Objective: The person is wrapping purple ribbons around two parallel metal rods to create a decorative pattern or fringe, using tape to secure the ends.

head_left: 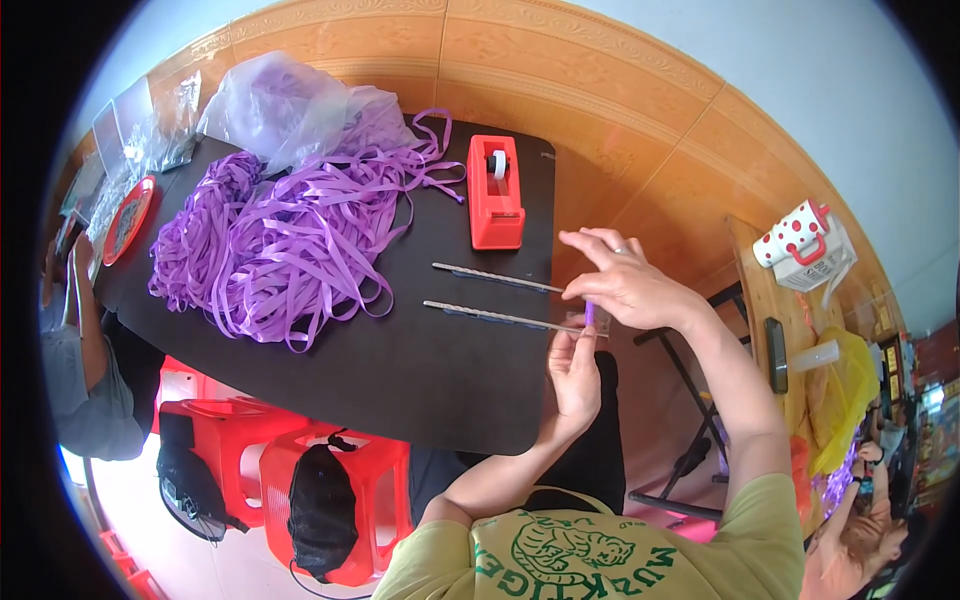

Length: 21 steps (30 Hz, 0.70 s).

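Note:
Two thin twisted metal rods (480, 313) lie side by side on the dark table, their near ends reaching past its right edge. A short piece of purple ribbon (590, 313) runs across these ends. Below it, my left hand (575, 380) is closed in a pinch on the ribbon by the lower rod's end. Over the upper rod's end is my right hand (630, 285), fingers apart and stretched leftward; its thumb side is close to the ribbon. A large tangled heap of purple ribbon (290, 240) covers the table's left half.
A red tape dispenser (496, 215) stands beyond the rods. Behind the heap is a clear plastic bag (280, 105); a red plate (130, 220) lies far left, near another person (90, 370). Red stools (385, 500) stand below. A side table at right holds a dotted tumbler (795, 235).

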Available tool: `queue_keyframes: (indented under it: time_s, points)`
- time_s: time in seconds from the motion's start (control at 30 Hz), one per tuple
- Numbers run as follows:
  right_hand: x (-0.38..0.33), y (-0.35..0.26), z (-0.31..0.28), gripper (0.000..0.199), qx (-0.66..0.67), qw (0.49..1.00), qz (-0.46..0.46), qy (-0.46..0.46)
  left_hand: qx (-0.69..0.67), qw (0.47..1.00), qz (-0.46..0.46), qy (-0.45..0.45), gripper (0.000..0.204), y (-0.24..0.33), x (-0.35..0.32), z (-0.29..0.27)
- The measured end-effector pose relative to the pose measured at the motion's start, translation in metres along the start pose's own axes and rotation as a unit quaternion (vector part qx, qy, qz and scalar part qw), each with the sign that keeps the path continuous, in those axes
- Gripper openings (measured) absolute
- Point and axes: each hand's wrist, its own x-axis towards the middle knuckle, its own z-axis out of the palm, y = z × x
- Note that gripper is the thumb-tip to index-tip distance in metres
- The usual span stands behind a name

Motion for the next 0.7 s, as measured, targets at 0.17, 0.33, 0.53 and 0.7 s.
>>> queue_keyframes:
  time_s: [0.17,0.33,0.53,0.7]
  points:
    - [0.023,-0.017,-0.006,0.021,-0.092,0.966,0.04,-0.239,-0.018,1.0,0.004,-0.007,0.01,-0.003,0.001,-0.001]
    - [0.035,-0.024,-0.002,0.018,-0.143,0.949,0.04,-0.279,-0.022,1.0,0.015,-0.007,0.01,-0.001,0.0,0.003]
    - [0.036,-0.021,0.003,0.011,-0.12,0.959,0.018,-0.256,-0.039,0.999,0.011,-0.005,0.008,0.004,-0.002,0.007]
    - [0.028,-0.009,-0.003,0.006,-0.03,0.972,0.017,-0.232,-0.048,0.999,-0.003,-0.023,0.008,-0.002,0.0,-0.001]
